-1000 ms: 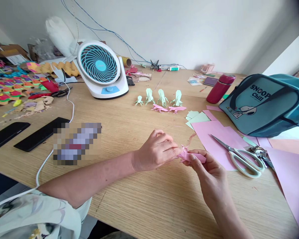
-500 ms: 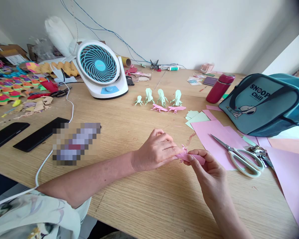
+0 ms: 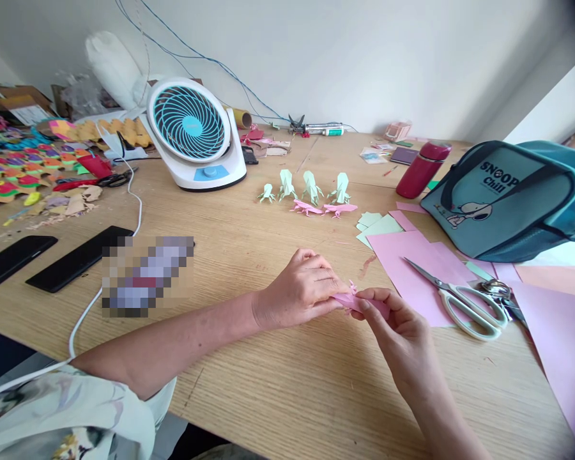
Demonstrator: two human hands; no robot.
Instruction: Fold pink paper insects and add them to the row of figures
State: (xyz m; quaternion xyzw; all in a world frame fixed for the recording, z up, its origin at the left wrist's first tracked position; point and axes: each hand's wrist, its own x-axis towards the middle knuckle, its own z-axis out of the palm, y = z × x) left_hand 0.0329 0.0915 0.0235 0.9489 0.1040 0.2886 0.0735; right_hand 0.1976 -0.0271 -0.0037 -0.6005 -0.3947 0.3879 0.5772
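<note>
Between my two hands is a pink origami figure [image 3: 376,308] with thin folded legs, just above the wooden table. My left hand [image 3: 306,286] pinches its left end, the fingers covering that part. Thumb and forefinger of my right hand [image 3: 402,329] grip the body nearer its right end. Beyond my hands stand several pale green origami figures [image 3: 311,186] in a row. Two pink origami figures [image 3: 339,209] lie in front of them.
At right, white-handled scissors [image 3: 472,310] rest on pink paper [image 3: 402,255], beside a teal bag [image 3: 503,198] and a red bottle [image 3: 422,171]. A white fan [image 3: 191,128] stands back left. Black flat bars [image 3: 81,259] and a white cable [image 3: 71,332] lie at left.
My right hand has shifted slightly left along the pink origami figure, closer to my left hand. Both hands keep their hold, and the things on the table have not moved.
</note>
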